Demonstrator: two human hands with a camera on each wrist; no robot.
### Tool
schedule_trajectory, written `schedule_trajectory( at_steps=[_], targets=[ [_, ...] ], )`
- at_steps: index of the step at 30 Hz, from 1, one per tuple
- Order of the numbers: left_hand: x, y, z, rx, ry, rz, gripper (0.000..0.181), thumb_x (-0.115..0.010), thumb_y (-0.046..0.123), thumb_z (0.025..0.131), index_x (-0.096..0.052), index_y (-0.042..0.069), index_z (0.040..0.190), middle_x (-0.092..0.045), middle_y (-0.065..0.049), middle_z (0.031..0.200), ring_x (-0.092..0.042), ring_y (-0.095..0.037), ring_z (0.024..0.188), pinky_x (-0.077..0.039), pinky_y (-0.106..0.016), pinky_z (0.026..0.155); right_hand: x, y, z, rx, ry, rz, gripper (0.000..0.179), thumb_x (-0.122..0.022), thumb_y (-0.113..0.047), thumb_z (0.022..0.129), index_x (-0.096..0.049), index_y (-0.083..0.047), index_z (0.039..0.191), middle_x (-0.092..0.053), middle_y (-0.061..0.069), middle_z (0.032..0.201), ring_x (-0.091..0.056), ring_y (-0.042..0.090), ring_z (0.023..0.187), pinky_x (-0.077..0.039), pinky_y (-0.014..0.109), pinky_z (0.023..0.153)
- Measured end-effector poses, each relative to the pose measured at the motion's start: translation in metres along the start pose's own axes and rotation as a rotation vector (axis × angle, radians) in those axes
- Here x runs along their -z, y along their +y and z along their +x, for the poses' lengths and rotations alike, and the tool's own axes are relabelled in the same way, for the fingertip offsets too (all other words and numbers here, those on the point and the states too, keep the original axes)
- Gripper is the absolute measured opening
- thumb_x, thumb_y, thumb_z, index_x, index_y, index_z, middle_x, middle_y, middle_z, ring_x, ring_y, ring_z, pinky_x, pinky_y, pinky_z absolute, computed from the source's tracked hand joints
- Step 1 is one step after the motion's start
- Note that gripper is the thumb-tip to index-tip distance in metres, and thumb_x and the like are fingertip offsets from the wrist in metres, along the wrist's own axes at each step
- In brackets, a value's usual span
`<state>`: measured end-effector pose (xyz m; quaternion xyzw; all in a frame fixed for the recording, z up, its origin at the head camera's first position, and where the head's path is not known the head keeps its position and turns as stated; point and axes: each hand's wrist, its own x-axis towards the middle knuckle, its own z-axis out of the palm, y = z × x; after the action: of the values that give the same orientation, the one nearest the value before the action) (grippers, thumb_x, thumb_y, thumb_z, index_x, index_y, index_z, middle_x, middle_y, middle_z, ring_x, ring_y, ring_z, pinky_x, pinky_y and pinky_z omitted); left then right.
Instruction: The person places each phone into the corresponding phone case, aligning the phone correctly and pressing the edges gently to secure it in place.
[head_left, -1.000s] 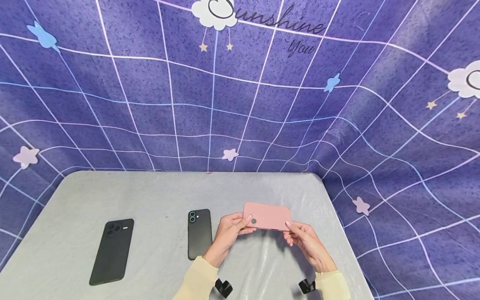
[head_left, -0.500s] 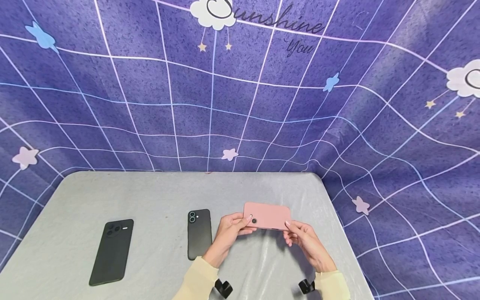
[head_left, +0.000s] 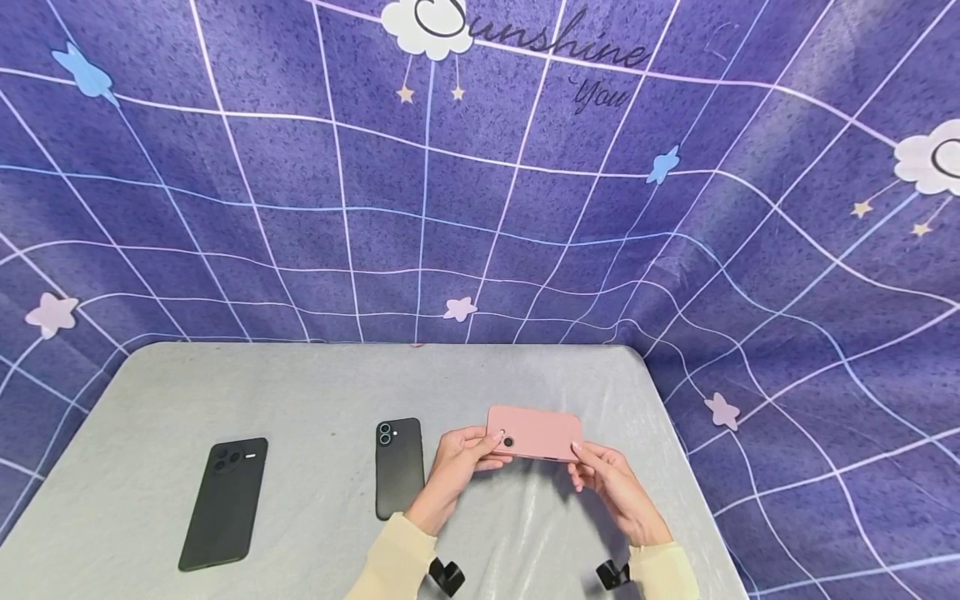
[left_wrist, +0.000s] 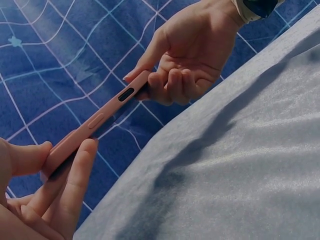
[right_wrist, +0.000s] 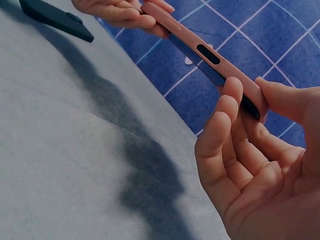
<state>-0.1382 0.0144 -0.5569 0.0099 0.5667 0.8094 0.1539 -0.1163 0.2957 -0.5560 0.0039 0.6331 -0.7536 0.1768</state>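
Both hands hold a phone in a pink case [head_left: 534, 432] sideways above the table, its back with the camera facing up in the head view. My left hand [head_left: 459, 462] pinches the camera end, thumb on the back and fingers beneath. At the opposite end my right hand [head_left: 611, 483] pinches the corner in the same way. The left wrist view shows the long pink edge of the case [left_wrist: 97, 120] with a dark slot cut into it. From the right wrist, the dark screen side shows under the case [right_wrist: 207, 57], partly hidden by the fingers.
A black phone [head_left: 400, 471] lies face down just left of my left forearm. Farther left lies a larger black phone [head_left: 223, 504], also face down. A grey cloth covers the table [head_left: 300, 383], and a purple patterned curtain [head_left: 375, 208] hangs behind and beside it.
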Motion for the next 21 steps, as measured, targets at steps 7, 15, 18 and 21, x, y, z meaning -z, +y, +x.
schedule_trajectory(
  at_steps=[7,15,18,21],
  targets=[
    [-0.0001,0.0011,0.0004,0.018,0.008,0.035,0.034,-0.073,0.013,0.104,-0.068,-0.015,0.123,-0.079,-0.025,0.105,-0.081,-0.020,0.086,-0.066,-0.036,0.086,0.0015,0.0025,0.0009,0.005,-0.001,0.025,0.023,-0.054,-0.020,0.114,-0.072,-0.013,0.101,-0.069,-0.005,0.081,-0.062,0.007,0.070,-0.052,0.020,0.067],
    [0.0001,0.0027,0.0009,0.030,0.005,0.033,0.034,-0.073,0.014,0.104,-0.068,-0.015,0.121,-0.080,-0.023,0.101,-0.080,-0.017,0.081,-0.066,-0.025,0.077,0.0007,0.0040,0.0000,0.017,0.009,0.057,0.025,-0.053,-0.018,0.115,-0.072,-0.015,0.098,-0.069,-0.006,0.081,-0.062,0.006,0.069,-0.052,0.019,0.066],
    [0.0002,0.0028,0.0013,0.031,0.002,0.031,0.033,-0.073,0.013,0.104,-0.068,-0.016,0.120,-0.080,-0.022,0.099,-0.080,-0.016,0.080,-0.066,-0.024,0.075,0.0010,0.0051,0.0001,0.019,0.012,0.070,0.024,-0.053,-0.018,0.114,-0.071,-0.014,0.099,-0.069,-0.005,0.081,-0.062,0.006,0.069,-0.053,0.019,0.066],
    [0.0002,0.0028,0.0015,0.034,0.000,0.032,0.033,-0.073,0.013,0.104,-0.068,-0.016,0.119,-0.080,-0.022,0.099,-0.079,-0.014,0.078,-0.065,-0.023,0.075,0.0017,0.0063,0.0005,0.026,0.000,0.079,0.025,-0.053,-0.018,0.115,-0.072,-0.014,0.100,-0.069,-0.005,0.082,-0.062,0.005,0.070,-0.053,0.018,0.066]
  ],
)
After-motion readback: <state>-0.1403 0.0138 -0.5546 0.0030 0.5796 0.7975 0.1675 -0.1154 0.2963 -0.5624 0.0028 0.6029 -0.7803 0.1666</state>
